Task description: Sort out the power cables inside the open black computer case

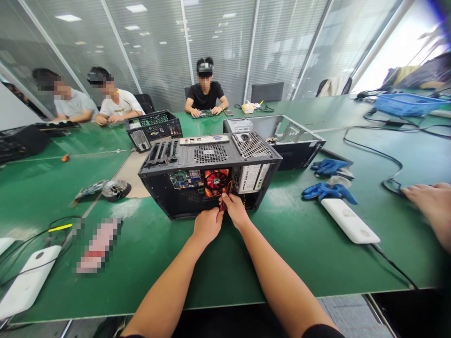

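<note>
Computer case (210, 164) on green table (282, 249): long axis left-right, open side facing wearer, vented panel up. Inside: one red fan (216, 180), one power supply (252, 178). Two other cases (155, 129) behind it. Left hand (207, 225), right hand (235, 210) pinch thin cables (222, 203) at its opening.

Blue gloves (329, 191) touch a white power strip (349, 221).

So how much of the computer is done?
The red fan and power supply already sit in the case. The left hand and right hand hold thin wires by the fan. Those wires and the open side look left to do, but I can't tell if it's being built or taken apart.
</note>
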Tool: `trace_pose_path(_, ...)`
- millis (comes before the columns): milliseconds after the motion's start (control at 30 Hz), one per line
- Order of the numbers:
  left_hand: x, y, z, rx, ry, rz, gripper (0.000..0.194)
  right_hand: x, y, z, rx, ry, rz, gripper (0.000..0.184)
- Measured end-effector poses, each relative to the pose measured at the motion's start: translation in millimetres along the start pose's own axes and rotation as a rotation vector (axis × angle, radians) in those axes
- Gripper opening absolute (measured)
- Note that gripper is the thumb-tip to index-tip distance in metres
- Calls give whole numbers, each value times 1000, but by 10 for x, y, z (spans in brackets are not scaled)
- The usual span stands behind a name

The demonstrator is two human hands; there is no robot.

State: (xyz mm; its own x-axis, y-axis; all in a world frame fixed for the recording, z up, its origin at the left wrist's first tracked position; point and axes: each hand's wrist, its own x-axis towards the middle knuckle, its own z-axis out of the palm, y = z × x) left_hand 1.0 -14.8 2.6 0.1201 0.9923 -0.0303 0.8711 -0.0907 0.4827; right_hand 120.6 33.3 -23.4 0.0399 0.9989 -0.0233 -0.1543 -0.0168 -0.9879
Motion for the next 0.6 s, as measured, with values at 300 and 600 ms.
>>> trace_pose_path(300,-32,17,-3,182,16,36,36,9,30,1,-27,9,-5,43)
trace_pose_path(600,20,-29,15,-116,21,120,26,5,17,-7,-24,3,6,42)
